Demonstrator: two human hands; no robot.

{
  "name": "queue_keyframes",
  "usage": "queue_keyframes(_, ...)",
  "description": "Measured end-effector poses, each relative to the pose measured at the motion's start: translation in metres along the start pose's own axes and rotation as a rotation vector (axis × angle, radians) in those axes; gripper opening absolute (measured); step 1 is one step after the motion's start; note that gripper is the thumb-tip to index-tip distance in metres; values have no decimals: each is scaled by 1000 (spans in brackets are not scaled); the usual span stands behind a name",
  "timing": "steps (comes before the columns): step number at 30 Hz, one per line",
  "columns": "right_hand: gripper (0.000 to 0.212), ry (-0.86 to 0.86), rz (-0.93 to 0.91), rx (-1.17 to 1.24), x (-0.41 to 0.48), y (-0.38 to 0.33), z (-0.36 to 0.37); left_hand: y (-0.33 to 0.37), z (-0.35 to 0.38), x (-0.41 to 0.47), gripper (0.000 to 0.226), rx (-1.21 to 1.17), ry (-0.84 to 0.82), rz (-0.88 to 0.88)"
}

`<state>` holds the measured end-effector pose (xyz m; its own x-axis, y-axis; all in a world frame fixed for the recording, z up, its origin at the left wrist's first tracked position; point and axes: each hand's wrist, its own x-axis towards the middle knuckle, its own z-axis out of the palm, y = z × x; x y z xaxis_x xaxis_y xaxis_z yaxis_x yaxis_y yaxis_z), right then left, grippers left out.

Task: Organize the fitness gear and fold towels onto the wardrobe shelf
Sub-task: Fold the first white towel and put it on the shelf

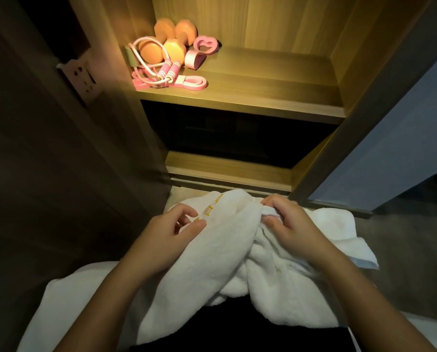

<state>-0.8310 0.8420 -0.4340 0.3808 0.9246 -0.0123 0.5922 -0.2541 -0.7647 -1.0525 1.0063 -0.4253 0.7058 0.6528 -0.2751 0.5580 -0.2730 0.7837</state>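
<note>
Towel-folding step. The gear was already on the lit wardrobe shelf (268,82): orange dumbbells (173,34), jump rope (167,70) and pink bands (190,82), clustered at its left end. The white towel (227,252) lay crumpled low in front of the person, well below the shelf. The left grip (176,229) pinched an edge by the yellow embroidery (209,209); the right grip (291,224) clutched a bunched fold. Next, probably: find the corners, spread it flat, fold, then lift it to the bare right side of the shelf.
</note>
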Motion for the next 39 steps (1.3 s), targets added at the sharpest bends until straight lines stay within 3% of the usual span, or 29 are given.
queue_keyframes(5, 6, 103, 77, -246, -2, 5, -8, 2, -6, -16, 42, 234, 96, 3)
queue_keyframes(10, 8, 155, 151, -375, -4, -5, -7, 8, -14, -21, 27, 325, 61, 43)
queue_keyframes(12, 9, 194, 119, -334, -3, -11, -10, 15, -11, -24, 28, 344, 134, 136)
queue_keyframes(16, 22, 188, -94, -19, -5, -37, -29, 25, 8, -28, 28, 405, 313, 283)
queue_keyframes(19, 9, 80, -208, 17, -12, -50, -42, 30, 21, -26, 29, 465, 357, 297)
queue_keyframes(24, 8, 270, -135, 56, -29, -46, -69, 36, 23, -29, 23, 369, 477, 212)
queue_keyframes(26, 5, 268, -102, 40, -34, -45, -69, 44, 19, -35, 20, 269, 427, 367)
queue_keyframes(29, 6, 183, -59, -25, -36, -44, -61, 56, 29, -41, 17, 183, 186, 521)
queue_keyframes(33, 5, 93, -142, -97, -35, -47, -59, 52, 55, -14, 18, 171, 84, 236)
queue_keyframes(35, 17, -23, -228, -158, -30, -52, -53, 46, 58, 0, 18, 0, 55, 140)
queue_keyframes(39, 9, -271, -269, -238, -14, -52, -18, 38, 51, -1, 19, -93, 54, 204)
